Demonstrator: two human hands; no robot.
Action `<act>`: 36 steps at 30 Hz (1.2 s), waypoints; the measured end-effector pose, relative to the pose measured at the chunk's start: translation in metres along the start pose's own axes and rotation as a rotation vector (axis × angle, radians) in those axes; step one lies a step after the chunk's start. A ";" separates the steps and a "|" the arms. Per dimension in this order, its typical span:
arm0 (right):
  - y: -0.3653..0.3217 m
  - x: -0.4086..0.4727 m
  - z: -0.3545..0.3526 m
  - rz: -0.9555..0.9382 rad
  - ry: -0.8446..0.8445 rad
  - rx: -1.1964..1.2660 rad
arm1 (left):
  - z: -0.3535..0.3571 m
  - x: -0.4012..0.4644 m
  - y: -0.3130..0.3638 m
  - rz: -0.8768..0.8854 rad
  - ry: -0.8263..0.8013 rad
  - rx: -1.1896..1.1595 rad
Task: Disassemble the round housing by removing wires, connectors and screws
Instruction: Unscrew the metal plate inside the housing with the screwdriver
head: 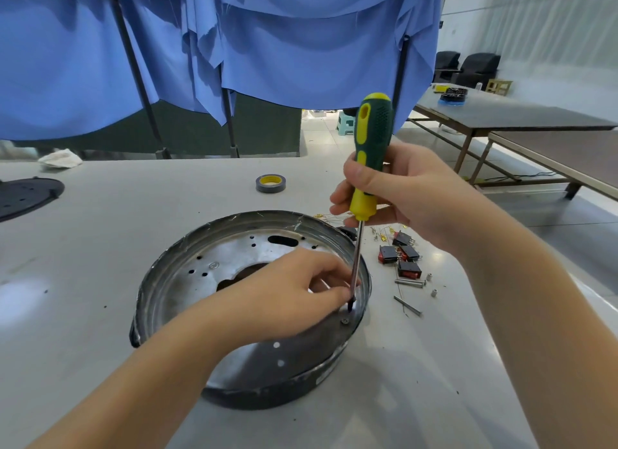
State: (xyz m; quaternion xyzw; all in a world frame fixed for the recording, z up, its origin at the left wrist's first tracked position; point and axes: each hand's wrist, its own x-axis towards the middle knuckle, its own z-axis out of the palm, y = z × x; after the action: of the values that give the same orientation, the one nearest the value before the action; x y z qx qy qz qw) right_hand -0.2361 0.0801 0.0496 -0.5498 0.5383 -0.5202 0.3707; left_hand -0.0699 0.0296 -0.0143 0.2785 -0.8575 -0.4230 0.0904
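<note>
The step in hand is screw removal: the right hand (394, 194) grips the green-and-yellow handle of a screwdriver (368, 167) held nearly upright, its tip down inside the round housing (187, 281) by the right-hand wall, where the left hand (294, 291) pinches the shaft low down to steady it. Whether the tip sits in a screw head I cannot tell, since the fingers cover the spot; one small screw (344, 320) shows in the housing floor just nearer the camera. The housing rests on the grey worktop (83, 248), open side up, in the middle of the view. Removed switches (401, 258), long screws (409, 282) and bits of wire lie just to its right, so much of the stripping looks done. The next move likely calls for firm downward pressure while turning, with the left hand keeping the tip from slipping. The raised rim stands close beside the shaft and leaves little room to tilt it; the loose parts crowd the right side, while the left and near worktop give freer room. A tape roll (271, 183) lies well behind.
</note>
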 end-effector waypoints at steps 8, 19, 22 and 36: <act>0.003 0.001 0.005 0.021 -0.073 -0.044 | -0.002 0.002 -0.003 -0.067 -0.046 0.017; 0.002 -0.002 0.002 -0.005 -0.172 -0.056 | -0.001 0.005 -0.005 -0.067 -0.064 0.006; 0.002 -0.003 0.001 -0.022 -0.187 -0.073 | 0.000 0.005 -0.006 -0.061 -0.068 0.003; 0.000 -0.008 -0.006 -0.026 -0.347 0.000 | -0.001 0.004 -0.004 -0.069 -0.077 0.016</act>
State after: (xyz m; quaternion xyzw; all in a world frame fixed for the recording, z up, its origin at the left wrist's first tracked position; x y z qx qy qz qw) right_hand -0.2411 0.0885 0.0492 -0.6382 0.4589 -0.4223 0.4514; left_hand -0.0712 0.0250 -0.0169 0.2919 -0.8538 -0.4292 0.0403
